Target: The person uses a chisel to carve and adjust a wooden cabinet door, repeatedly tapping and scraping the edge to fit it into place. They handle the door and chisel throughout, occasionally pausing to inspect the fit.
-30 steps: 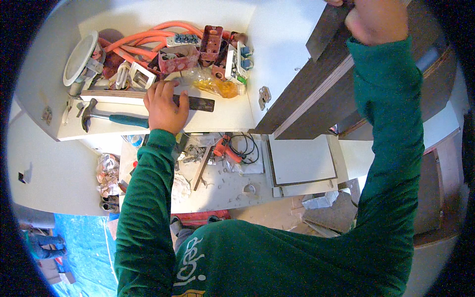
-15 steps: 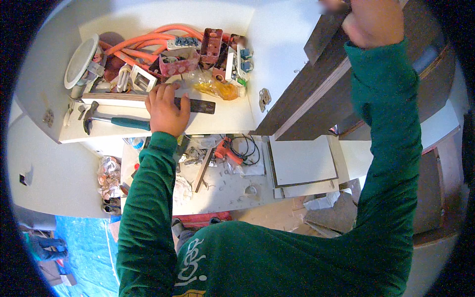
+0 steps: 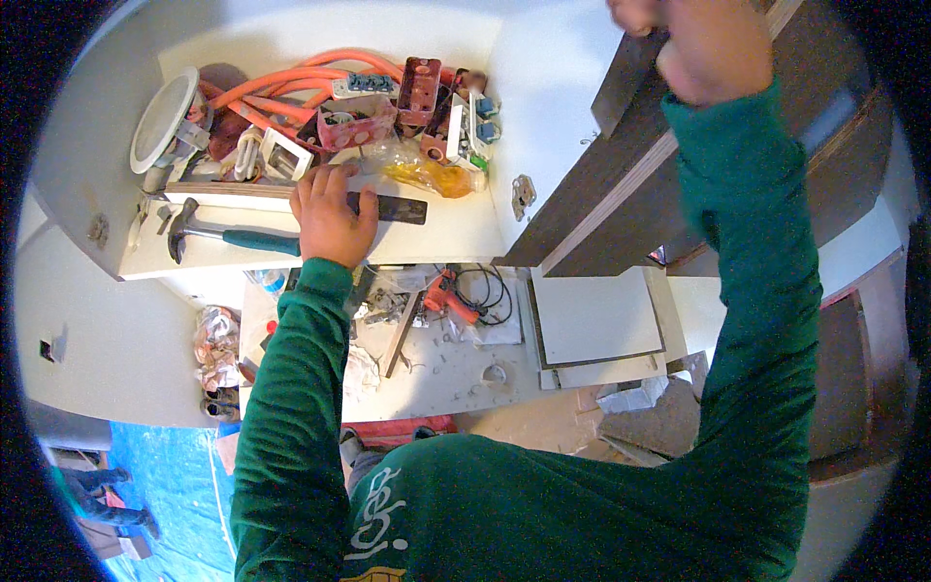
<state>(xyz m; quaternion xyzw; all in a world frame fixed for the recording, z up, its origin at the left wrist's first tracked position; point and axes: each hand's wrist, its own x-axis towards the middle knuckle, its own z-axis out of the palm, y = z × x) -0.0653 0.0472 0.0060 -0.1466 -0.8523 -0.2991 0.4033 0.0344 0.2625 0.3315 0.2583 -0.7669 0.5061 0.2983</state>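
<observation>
My left hand [image 3: 328,215] rests palm down on a white shelf [image 3: 456,247], its fingers lying over a flat black bar [image 3: 396,208]. A hammer with a teal handle [image 3: 233,236] lies just left of that hand. My right hand [image 3: 700,44] is raised at the top of the view, gripping the upper edge of a dark wooden cabinet door [image 3: 630,165]. Both arms wear green sleeves.
The shelf holds orange conduit [image 3: 291,82], red junction boxes [image 3: 419,78], white switch frames [image 3: 281,150], a round white lamp [image 3: 163,107] and a yellow bag [image 3: 427,175]. Below lie white panels [image 3: 596,315], an orange tool with black cable [image 3: 456,296], rubble and a blue tarp [image 3: 175,485].
My left hand has shifted very slightly on the black bar. My right hand stays on the door edge; the view has moved a little.
</observation>
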